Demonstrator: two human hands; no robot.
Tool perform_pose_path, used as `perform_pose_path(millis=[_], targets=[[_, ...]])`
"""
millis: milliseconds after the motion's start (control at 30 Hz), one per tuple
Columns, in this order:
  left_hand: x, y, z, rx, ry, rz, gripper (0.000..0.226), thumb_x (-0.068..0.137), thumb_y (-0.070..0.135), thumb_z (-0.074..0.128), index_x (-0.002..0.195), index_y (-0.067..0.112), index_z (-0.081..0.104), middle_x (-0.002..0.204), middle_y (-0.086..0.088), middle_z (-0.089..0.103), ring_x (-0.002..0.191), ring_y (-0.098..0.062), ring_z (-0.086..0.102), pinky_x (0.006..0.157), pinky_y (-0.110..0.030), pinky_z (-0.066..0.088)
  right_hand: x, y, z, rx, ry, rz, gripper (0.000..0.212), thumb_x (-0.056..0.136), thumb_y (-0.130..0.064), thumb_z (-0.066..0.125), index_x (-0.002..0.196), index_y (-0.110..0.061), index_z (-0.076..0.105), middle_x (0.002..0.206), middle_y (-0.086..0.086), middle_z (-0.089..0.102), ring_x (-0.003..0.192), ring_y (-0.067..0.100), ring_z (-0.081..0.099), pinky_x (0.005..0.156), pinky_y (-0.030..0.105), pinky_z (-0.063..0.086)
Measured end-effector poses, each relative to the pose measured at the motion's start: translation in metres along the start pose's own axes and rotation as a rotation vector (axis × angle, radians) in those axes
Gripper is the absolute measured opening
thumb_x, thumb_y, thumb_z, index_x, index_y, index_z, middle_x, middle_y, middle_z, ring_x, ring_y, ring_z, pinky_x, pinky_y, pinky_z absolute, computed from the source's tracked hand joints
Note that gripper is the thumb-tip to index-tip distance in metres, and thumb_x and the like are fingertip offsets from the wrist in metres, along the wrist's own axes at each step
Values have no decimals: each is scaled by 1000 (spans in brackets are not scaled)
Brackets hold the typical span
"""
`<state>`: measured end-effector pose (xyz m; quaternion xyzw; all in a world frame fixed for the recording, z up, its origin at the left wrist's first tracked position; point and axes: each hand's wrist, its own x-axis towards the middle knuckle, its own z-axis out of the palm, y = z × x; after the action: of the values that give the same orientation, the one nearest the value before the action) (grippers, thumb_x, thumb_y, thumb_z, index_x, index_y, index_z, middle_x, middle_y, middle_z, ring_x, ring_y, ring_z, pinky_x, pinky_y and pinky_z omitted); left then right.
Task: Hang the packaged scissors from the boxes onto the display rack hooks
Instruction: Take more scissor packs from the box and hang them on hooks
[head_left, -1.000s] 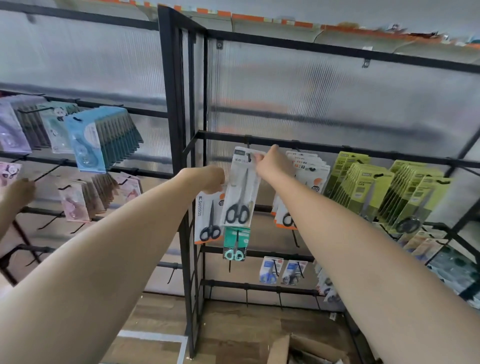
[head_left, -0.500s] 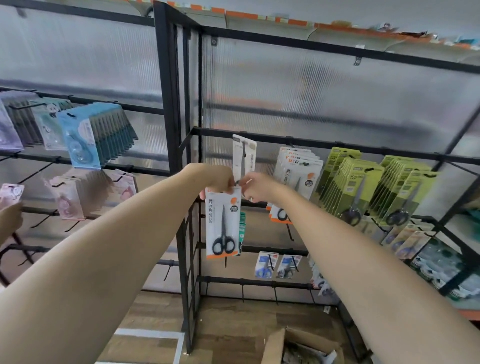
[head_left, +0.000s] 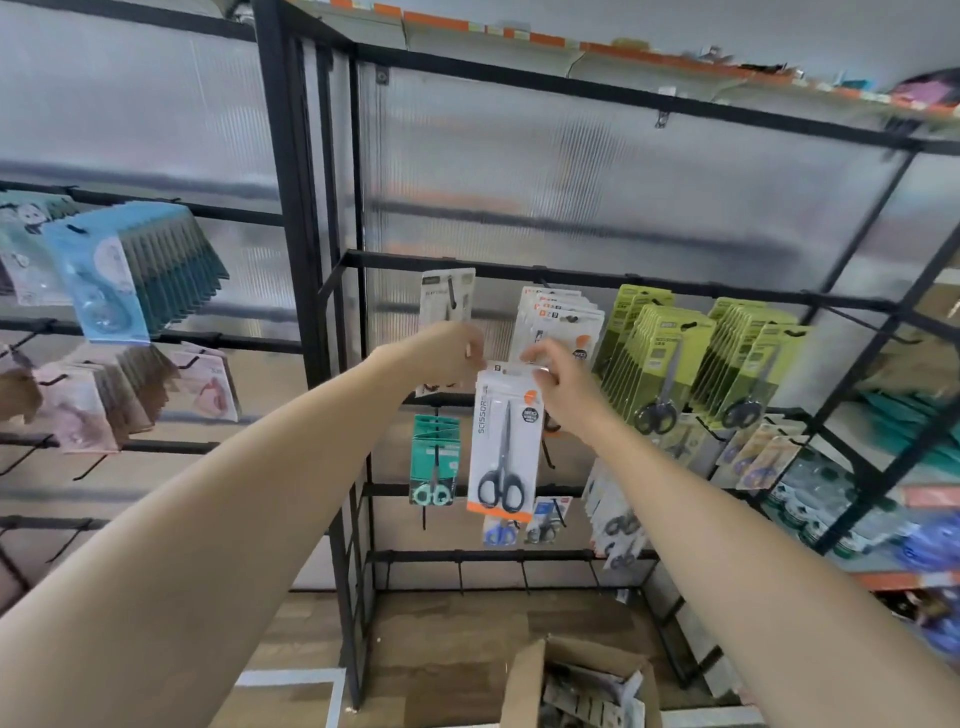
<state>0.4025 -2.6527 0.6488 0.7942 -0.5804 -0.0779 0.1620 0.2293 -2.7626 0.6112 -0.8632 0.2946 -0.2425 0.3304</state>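
A white scissors pack (head_left: 503, 447) with an orange bottom edge and black-handled scissors hangs in front of the black display rack (head_left: 571, 278). My left hand (head_left: 441, 356) and my right hand (head_left: 558, 384) both pinch its top edge. Behind my left hand a grey scissors pack (head_left: 447, 299) hangs on the top bar's hook. To the right of it hangs a stack of white-and-orange scissors packs (head_left: 561, 325). An open cardboard box (head_left: 524, 686) holding more packs stands on the floor below.
Green scissors packs (head_left: 665, 358) fill two hooks at right. Teal packs (head_left: 435, 457) and small blue scissors packs (head_left: 519, 525) hang on lower bars. The left rack bears blue tape packs (head_left: 119, 275) and pink packs (head_left: 135, 400). Another person's hand (head_left: 15, 397) shows at far left.
My right hand left the grey pack on the top hook and came down to the white-and-orange pack. Both hands now hold that pack, which has shifted right.
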Motion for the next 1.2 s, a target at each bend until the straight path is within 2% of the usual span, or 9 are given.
perform_pose_path(millis=[67,200,367,467,600,900,1000,1133,1200], targets=[[6,9,1,8,-40,25,2,97,21,57,98,21,58,93,0,62,69,-13,59,56,-24,50,-3,5,-15,-26,73,-43,30,100,0,44,114,-23,57,124,-7,57,103,11,56,69,21,47],[18,32,1,51,-56,63,5,99,26,55,101,22,56,96,1,60,71,-13,56,62,-25,46,-5,11,-39,-32,213,-31,28,102,-6,37,113,-21,58,113,-4,62,76,7,61,55,19,47],[33,47,-3,76,-20,101,8,97,28,56,92,23,59,94,2,60,77,-18,63,72,-31,54,-2,14,-59,-2,307,-1,22,104,-19,50,121,-13,62,117,-3,63,87,2,62,55,7,41],[37,52,-6,80,13,110,7,98,24,55,91,23,58,88,4,58,71,-14,59,62,-25,48,0,15,-61,-41,309,-31,25,99,-28,59,118,-13,63,117,-1,66,100,11,60,64,12,37],[40,57,-11,106,51,128,10,98,29,56,97,21,61,92,2,60,73,-15,58,62,-24,44,6,12,-61,-64,330,-71,26,100,-21,58,123,-10,64,115,1,66,84,4,58,54,3,40],[45,61,-25,224,18,110,16,100,32,50,97,19,59,92,-2,66,74,-17,63,64,-29,46,36,7,-60,-197,423,-67,18,104,-22,48,107,-12,63,97,0,67,84,17,61,65,34,51],[47,63,-25,217,-18,76,30,102,37,48,108,12,64,78,1,68,66,-13,68,66,-30,55,41,2,-62,-257,415,-72,15,103,-23,49,100,-18,62,89,-5,65,79,17,62,65,35,52],[46,67,-23,226,-20,75,30,101,34,49,111,10,64,88,-2,66,68,-16,67,66,-30,56,39,2,-66,-350,339,-80,12,102,-19,51,94,-19,60,82,-6,61,73,16,59,56,27,43],[46,69,-22,220,-27,74,29,101,34,49,111,11,64,93,-5,67,74,-20,69,75,-37,59,38,3,-64,-370,317,-63,11,102,-19,52,100,-17,63,88,-5,65,75,16,61,60,30,50]])
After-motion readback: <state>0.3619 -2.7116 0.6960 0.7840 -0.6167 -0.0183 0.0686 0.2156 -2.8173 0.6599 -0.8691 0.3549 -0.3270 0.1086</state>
